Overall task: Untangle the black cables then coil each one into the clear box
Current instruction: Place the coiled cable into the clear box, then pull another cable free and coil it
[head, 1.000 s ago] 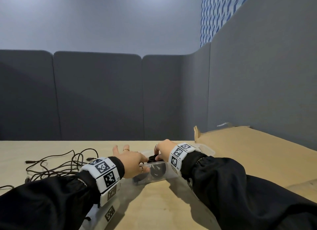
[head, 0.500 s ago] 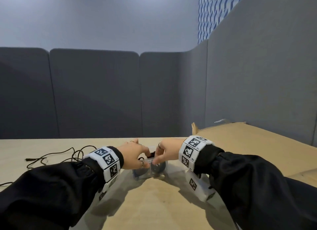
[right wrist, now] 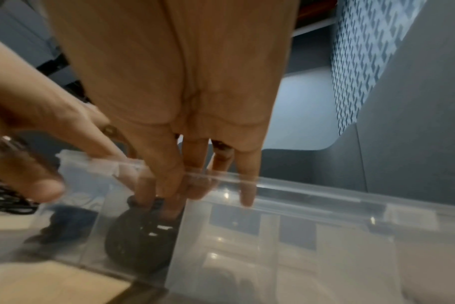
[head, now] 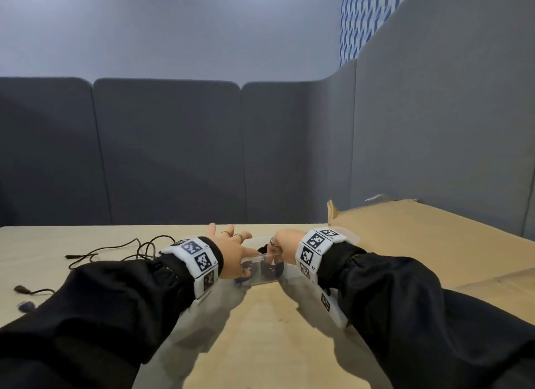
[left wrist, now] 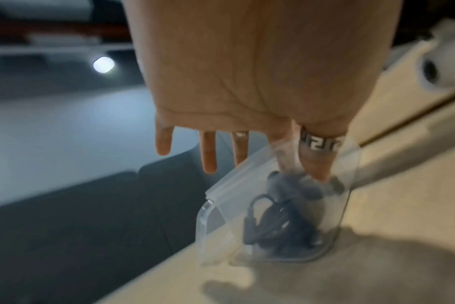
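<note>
The clear box [head: 285, 274] stands on the table between my hands. A coiled black cable [head: 267, 270] lies inside it. My left hand [head: 231, 252] reaches in from the left. In the left wrist view its thumb and forefinger pinch the top of the coiled cable [left wrist: 273, 224] inside the clear box [left wrist: 335, 216], while its other fingers [left wrist: 208, 152] point straight out. My right hand [head: 282, 245] curls over the near rim; its fingertips [right wrist: 247, 197] go down inside the clear box [right wrist: 325, 226] and, with the thumb, close on the top of the coiled cable [right wrist: 138, 240].
More black cables [head: 115, 248] lie tangled on the wooden table [head: 260, 330] to the left, with loose plugs [head: 21, 288] near my left sleeve. A large flat cardboard sheet [head: 419, 238] lies to the right. Grey partition panels [head: 173, 157] wall in the table behind and on the right.
Both hands have stayed at the box. My left hand's outer fingers have spread and straightened, and the right hand has settled lower over the rim.
</note>
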The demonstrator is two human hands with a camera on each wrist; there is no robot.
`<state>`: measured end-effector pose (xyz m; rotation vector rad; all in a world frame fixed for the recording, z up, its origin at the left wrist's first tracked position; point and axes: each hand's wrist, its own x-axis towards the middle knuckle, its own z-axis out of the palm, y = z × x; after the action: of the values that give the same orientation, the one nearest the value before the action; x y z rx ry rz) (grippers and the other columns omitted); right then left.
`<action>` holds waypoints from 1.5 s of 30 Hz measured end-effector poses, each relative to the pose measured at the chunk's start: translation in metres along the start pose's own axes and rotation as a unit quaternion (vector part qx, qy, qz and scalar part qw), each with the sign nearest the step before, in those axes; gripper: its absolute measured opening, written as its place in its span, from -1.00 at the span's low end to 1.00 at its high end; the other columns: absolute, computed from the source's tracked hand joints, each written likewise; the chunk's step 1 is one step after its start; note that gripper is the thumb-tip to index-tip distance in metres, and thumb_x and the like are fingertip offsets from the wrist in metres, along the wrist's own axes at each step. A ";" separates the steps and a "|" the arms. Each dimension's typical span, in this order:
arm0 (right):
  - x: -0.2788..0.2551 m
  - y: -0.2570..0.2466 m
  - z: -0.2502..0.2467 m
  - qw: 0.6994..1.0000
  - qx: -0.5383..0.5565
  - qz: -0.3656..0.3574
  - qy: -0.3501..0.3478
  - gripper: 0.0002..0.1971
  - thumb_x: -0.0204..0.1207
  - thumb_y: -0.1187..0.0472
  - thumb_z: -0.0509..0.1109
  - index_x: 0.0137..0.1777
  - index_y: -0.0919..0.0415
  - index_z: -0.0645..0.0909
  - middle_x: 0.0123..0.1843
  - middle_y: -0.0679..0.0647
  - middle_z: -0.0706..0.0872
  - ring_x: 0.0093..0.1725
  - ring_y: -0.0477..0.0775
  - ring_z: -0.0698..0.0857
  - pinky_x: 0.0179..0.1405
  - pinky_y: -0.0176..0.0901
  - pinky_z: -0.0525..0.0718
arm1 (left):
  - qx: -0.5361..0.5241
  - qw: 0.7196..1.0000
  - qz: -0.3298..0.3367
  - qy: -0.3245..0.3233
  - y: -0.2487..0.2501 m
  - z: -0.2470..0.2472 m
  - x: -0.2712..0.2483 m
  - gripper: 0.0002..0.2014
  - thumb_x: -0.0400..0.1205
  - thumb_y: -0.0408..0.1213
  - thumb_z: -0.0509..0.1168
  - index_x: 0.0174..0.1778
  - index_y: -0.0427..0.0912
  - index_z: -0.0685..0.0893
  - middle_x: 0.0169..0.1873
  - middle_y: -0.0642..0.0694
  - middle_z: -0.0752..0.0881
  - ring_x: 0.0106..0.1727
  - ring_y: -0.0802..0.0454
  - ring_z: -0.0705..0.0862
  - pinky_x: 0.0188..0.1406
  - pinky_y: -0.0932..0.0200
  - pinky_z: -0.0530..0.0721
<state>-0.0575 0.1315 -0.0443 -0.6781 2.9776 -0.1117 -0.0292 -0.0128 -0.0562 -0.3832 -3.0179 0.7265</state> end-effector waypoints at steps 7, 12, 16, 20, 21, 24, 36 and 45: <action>-0.021 0.003 0.010 0.994 -0.003 0.019 0.109 -0.59 0.61 0.27 0.28 0.44 0.03 0.46 0.44 0.07 0.50 0.41 0.16 0.51 0.36 0.05 0.54 | -0.269 0.953 -0.136 0.028 -0.076 0.020 -0.069 -0.71 0.57 0.08 0.31 0.17 0.11 0.56 0.30 -0.04 0.57 0.13 0.02 0.53 0.20 0.15 0.50; -0.037 -0.013 0.015 0.995 -0.052 0.016 0.084 -0.60 0.61 0.06 0.28 0.43 0.02 0.46 0.36 0.10 0.50 0.34 0.19 0.51 0.29 0.06 0.54 | -0.166 0.950 -0.204 -0.168 -0.088 0.054 -0.111 -0.32 0.46 0.24 0.36 0.43 -0.01 0.40 0.38 -0.04 0.53 0.30 0.00 0.55 0.13 0.24 0.54; -0.045 -0.031 0.021 0.992 -0.074 -0.009 0.105 -0.53 0.60 -0.01 0.26 0.50 -0.01 0.39 0.42 0.08 0.42 0.44 0.18 0.35 0.36 0.14 0.42 | -0.231 0.935 -0.187 -0.195 -0.084 0.053 -0.118 -0.61 0.58 0.00 0.35 0.25 -0.04 0.48 0.07 -0.04 0.65 -0.18 0.08 0.63 -0.66 0.46 0.50; -0.049 -0.051 0.025 0.990 -0.092 -0.055 0.091 -0.58 0.59 -0.03 0.26 0.44 0.01 0.46 0.42 0.08 0.41 0.46 0.17 0.28 0.36 0.15 0.38 | -0.123 0.961 -0.125 -0.214 -0.080 0.047 -0.118 -0.68 0.71 -0.19 0.14 0.36 -0.14 0.51 0.32 -0.13 0.61 -0.09 -0.01 0.52 -0.65 0.58 0.41; -0.049 -0.056 0.025 0.990 -0.082 -0.067 0.089 -0.60 0.59 -0.02 0.27 0.40 0.00 0.49 0.41 0.07 0.42 0.47 0.16 0.29 0.36 0.16 0.38 | -0.100 0.966 -0.105 -0.214 -0.081 0.048 -0.117 -0.69 0.70 -0.20 0.13 0.36 -0.14 0.52 0.34 -0.12 0.60 0.02 -0.03 0.54 -0.41 0.51 0.52; -0.046 -0.074 0.021 0.986 0.003 -0.120 0.112 -0.53 0.58 0.02 0.30 0.49 -0.03 0.39 0.46 0.03 0.40 0.50 0.14 0.29 0.42 0.17 0.38 | -0.136 0.983 -0.081 -0.090 -0.095 0.040 -0.119 -0.85 0.71 -0.26 0.07 0.03 0.01 0.53 0.07 0.05 0.68 0.05 0.05 0.60 -0.04 0.22 0.46; -0.053 -0.090 -0.071 0.822 0.487 -0.210 0.208 -0.70 0.69 0.07 0.16 -0.28 0.12 0.45 -0.56 -0.04 0.42 -0.56 0.01 0.60 -0.61 -0.23 0.51 | -0.553 0.802 -0.012 0.227 -0.107 -0.025 -0.129 -0.79 0.61 -0.13 0.32 -0.12 -0.23 0.62 -0.43 -0.06 0.48 -0.47 0.06 0.38 -0.46 0.18 0.43; -0.079 -0.022 -0.146 0.596 0.567 -0.109 0.558 -0.65 0.70 0.12 0.14 -0.36 0.05 0.40 -0.50 -0.05 0.35 -0.69 -0.21 0.28 -0.61 -0.24 0.34 | -0.474 0.864 -0.080 0.148 -0.101 0.001 -0.097 -0.58 0.67 0.05 0.16 -0.44 -0.12 0.51 -0.55 -0.01 0.54 -0.48 0.08 0.52 -0.21 0.14 0.51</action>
<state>0.0086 0.1537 0.1077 -0.8345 2.4091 -3.0246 0.0413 -0.1238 -0.0077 -0.1942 -2.8004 -0.8099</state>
